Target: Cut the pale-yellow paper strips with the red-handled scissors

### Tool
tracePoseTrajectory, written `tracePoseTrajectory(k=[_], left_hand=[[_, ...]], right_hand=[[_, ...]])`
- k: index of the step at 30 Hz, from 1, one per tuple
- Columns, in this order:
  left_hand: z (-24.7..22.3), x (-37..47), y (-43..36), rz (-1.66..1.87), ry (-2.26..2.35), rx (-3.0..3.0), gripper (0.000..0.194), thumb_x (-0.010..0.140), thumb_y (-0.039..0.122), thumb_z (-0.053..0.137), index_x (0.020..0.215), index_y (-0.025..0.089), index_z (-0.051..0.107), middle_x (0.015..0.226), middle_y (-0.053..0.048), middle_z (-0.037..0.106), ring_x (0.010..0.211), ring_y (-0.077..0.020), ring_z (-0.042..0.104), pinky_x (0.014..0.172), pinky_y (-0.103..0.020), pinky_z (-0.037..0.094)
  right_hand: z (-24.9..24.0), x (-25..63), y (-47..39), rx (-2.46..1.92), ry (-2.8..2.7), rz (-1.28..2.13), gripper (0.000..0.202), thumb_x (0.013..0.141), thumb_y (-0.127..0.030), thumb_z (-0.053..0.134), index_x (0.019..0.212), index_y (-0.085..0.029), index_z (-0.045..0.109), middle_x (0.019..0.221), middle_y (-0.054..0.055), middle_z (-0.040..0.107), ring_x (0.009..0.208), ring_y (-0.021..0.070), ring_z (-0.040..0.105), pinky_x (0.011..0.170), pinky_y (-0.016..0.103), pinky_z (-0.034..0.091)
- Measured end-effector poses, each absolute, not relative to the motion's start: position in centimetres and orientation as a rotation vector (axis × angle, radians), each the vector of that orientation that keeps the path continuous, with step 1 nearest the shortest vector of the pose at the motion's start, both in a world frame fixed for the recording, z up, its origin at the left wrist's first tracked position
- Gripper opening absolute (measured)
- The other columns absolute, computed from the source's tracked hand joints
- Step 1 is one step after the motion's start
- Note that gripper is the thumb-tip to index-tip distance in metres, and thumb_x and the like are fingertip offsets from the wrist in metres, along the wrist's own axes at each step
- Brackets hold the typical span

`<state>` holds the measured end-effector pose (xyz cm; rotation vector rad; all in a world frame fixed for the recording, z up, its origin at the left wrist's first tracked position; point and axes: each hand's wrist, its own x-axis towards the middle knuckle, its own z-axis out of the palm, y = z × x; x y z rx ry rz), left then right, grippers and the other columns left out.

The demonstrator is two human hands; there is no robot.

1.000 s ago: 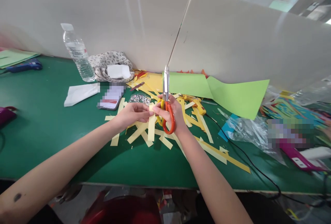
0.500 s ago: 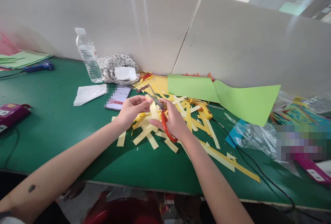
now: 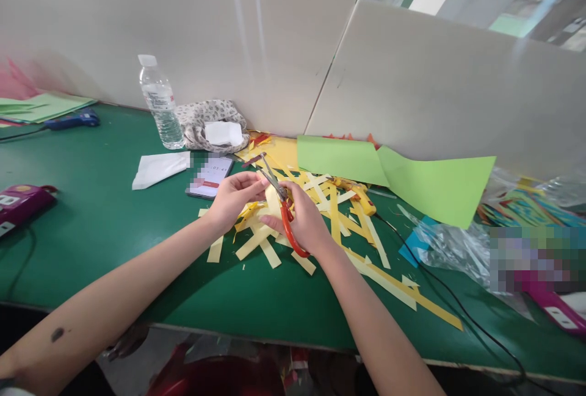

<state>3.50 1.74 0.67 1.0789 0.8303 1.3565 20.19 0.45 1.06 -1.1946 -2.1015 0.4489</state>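
Note:
My left hand [image 3: 233, 199] pinches a pale yellow paper strip [image 3: 273, 201] between thumb and fingertips. In my right hand [image 3: 304, 216] is a pair of red-handled scissors [image 3: 288, 225], its blades slightly apart and pointing up and left, close to the strip and the left fingertips. Whether the blades touch the strip I cannot tell. Beneath both hands lies a loose heap of yellow and cream paper strips [image 3: 270, 254]. A yellow glue gun [image 3: 365, 202] rests at the heap's right side, partly among the strips.
Behind the heap lie green paper sheets [image 3: 434, 185]. A water bottle [image 3: 162, 106], a patterned cloth pouch [image 3: 195, 120], a white tissue [image 3: 158, 169] and a phone [image 3: 213, 175] are at the back left. A black cord [image 3: 444, 286] crosses the right side beside clear plastic [image 3: 462, 249].
The scissors and my right hand have shifted slightly left, toward the strip and my left fingers. My left hand keeps its pinch. The whole view has moved a little.

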Motion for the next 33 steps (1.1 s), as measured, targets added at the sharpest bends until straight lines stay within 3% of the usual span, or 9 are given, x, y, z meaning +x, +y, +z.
tracePoseTrajectory(k=[22,33], left_hand=[[-0.05,3.57,1.87,1.313,0.746,0.938,0.015,0.068,0.027,0.072,0.073,0.014,0.065,0.066,0.001,0.066,0.056,-0.0057,0.06,0.058,-0.015,0.049],[0.1,3.61,1.83,1.346,0.77,0.971,0.017,0.066,0.029,0.073,0.073,0.015,0.066,0.066,0.0,0.066,0.057,-0.0068,0.06,0.058,-0.017,0.049]], right_hand=[[0.82,19.97,0.24,-1.233,-2.097,0.408,0.057,0.066,-0.052,0.065,0.11,-0.023,0.044,0.091,0.004,0.059,0.07,0.0164,0.052,0.062,0.03,0.041],[1.0,20.14,0.23,-1.202,-2.103,0.44,0.056,0.067,-0.056,0.062,0.107,-0.022,0.046,0.075,-0.001,0.053,0.06,0.0115,0.045,0.056,0.025,0.036]])
